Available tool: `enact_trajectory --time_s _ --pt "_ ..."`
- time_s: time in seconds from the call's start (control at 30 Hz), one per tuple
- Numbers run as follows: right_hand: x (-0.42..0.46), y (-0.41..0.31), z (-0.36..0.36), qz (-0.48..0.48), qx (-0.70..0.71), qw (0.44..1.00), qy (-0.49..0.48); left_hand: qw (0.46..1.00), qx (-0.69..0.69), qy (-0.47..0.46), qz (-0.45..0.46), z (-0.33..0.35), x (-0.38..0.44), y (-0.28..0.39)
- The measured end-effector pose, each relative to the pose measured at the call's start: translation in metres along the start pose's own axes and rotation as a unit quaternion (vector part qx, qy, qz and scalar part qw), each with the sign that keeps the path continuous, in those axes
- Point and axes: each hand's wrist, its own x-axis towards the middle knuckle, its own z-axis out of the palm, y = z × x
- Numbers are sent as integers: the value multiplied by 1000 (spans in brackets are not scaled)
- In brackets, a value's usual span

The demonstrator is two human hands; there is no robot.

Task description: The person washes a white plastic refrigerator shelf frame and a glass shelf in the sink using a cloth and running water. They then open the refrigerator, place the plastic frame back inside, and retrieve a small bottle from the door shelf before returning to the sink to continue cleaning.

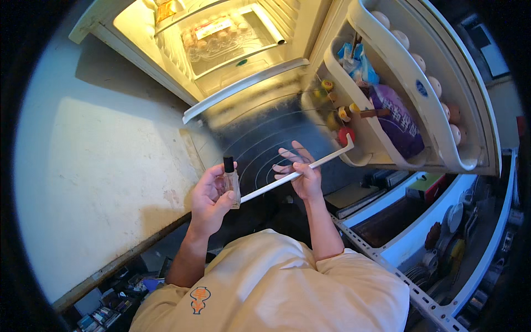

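My left hand (212, 203) holds a small clear bottle with a black cap (232, 184), upright between thumb and fingers. Just beside the bottle begins the white front trim (269, 186) of a see-through refrigerator shelf panel (265, 137) marked with curved lines. That trim is gripped by my right hand (308, 178), thumb on top, with the fingers spread beneath and showing through the panel. The far end of the trim bends upward near the door. Whether my left fingers also touch the panel is hidden behind the bottle.
The refrigerator door (477, 124) stands open at right, its racks holding eggs (400, 39), a purple bag (396, 120) and small bottles. Inside the lit compartment is an egg carton (215, 35). A pale wall or panel (103, 174) rises at left; a metal shelf frame (398, 269) stands at right.
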Motion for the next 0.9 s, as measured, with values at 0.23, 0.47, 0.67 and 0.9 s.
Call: enact_trajectory --time_s 0.23,0.47,0.67,0.9 --pt "-78 9 -26 5 7 1000 20 998 -2 -47 41 7 -19 6" --pt "-158 24 -32 -47 10 996 76 981 -29 -137 132 34 20 30" --pt "-226 53 -47 -133 10 980 150 948 -24 -247 201 124 67 79" --pt "-274 94 -29 -221 38 946 233 823 77 -335 452 262 140 177"
